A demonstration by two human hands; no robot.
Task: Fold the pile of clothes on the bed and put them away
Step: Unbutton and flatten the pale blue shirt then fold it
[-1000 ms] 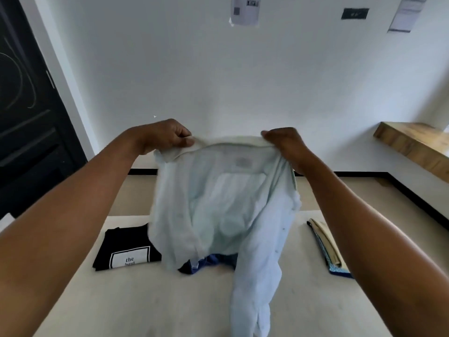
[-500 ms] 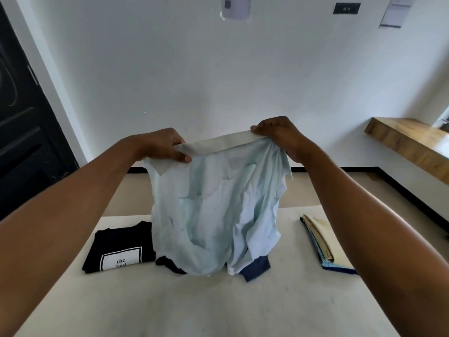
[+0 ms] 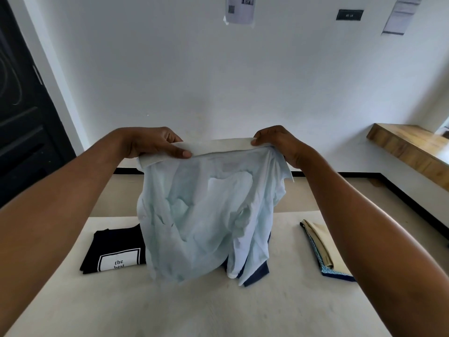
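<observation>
Head view: the left hand (image 3: 151, 143) pinches one end of the shirt's (image 3: 206, 215) white collar (image 3: 218, 147) between thumb and curled fingers, and the right hand (image 3: 279, 144) pinches the other end. Both arms reach forward with the hands level. The shirt hangs above the bed (image 3: 170, 305), its hem over a navy garment (image 3: 257, 273).

I saw a black door (image 3: 21, 117) at the far left, beside a white wall (image 3: 218, 81). High on that wall hung a paper sheet (image 3: 239, 8) with a printed code, a small black plate (image 3: 350, 14) to its right, and a second sheet (image 3: 401, 15) further right. A wooden ledge (image 3: 410, 147) ran along the right side above a tan floor (image 3: 352, 195), which was edged by a black baseboard (image 3: 340, 174).
</observation>
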